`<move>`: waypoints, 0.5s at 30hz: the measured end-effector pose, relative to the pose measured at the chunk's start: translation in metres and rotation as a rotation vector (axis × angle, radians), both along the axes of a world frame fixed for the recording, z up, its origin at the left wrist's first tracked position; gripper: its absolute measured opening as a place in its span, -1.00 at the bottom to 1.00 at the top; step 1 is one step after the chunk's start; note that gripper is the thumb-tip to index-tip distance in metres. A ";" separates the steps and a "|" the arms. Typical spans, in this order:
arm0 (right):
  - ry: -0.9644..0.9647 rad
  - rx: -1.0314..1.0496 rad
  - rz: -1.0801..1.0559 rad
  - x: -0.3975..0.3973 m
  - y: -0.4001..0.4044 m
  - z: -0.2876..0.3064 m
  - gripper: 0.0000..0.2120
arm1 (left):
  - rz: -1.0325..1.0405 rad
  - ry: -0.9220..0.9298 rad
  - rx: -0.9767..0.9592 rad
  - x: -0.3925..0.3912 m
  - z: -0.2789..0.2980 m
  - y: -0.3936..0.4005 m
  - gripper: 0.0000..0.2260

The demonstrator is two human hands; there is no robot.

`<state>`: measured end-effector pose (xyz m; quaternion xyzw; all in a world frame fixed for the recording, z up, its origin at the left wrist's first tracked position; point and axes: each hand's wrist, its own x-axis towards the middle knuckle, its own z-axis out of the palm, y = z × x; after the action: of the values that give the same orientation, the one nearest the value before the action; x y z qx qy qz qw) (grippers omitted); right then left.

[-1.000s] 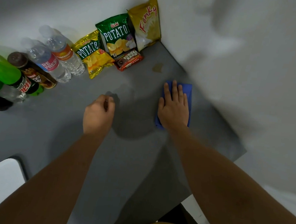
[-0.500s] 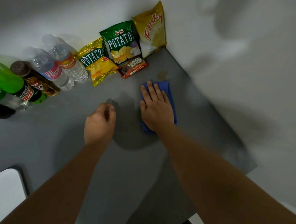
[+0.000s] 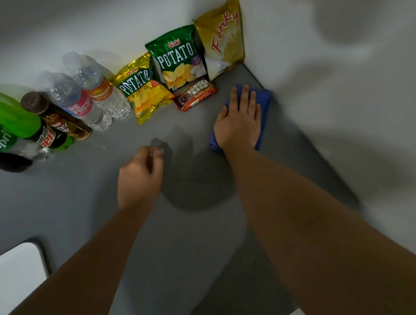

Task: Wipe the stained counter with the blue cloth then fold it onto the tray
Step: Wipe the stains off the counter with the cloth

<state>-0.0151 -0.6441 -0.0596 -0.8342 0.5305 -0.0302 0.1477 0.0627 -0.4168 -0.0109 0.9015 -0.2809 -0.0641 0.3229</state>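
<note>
The blue cloth (image 3: pixel 266 105) lies flat on the grey counter (image 3: pixel 185 249), close to the wall at the far right. My right hand (image 3: pixel 238 125) presses down on it with the palm flat and the fingers stretched out, covering most of the cloth. No stain shows on the counter around the cloth. My left hand (image 3: pixel 139 177) rests on the counter to the left of the cloth, curled into a loose fist with nothing visible in it. A white tray (image 3: pixel 3 283) sits at the near left corner.
Snack bags (image 3: pixel 179 57) and a fudge bar pack (image 3: pixel 195 93) lean in the far corner, just left of the cloth. Several drink bottles (image 3: pixel 83 97) lie along the left wall. The counter's right edge runs diagonally past my right arm.
My right hand has slid the cloth away from me, over the spot where a brown stain showed. My left hand has stayed curled in about the same place.
</note>
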 end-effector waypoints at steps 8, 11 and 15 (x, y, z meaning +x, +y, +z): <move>-0.025 0.008 -0.114 -0.028 0.022 -0.001 -0.41 | -0.018 0.011 0.001 -0.004 0.003 -0.005 -0.77; -0.027 -0.008 -0.059 -0.043 0.038 -0.004 -0.41 | -0.008 0.028 -0.002 -0.007 0.003 -0.007 -0.76; -0.032 -0.036 0.041 -0.056 0.068 -0.010 -0.42 | -0.015 0.052 -0.009 -0.011 0.001 -0.009 -0.75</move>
<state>-0.0713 -0.5758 -0.0693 -0.8468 0.5102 -0.0501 0.1419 0.0521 -0.4262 -0.0100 0.8960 -0.2794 -0.0885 0.3335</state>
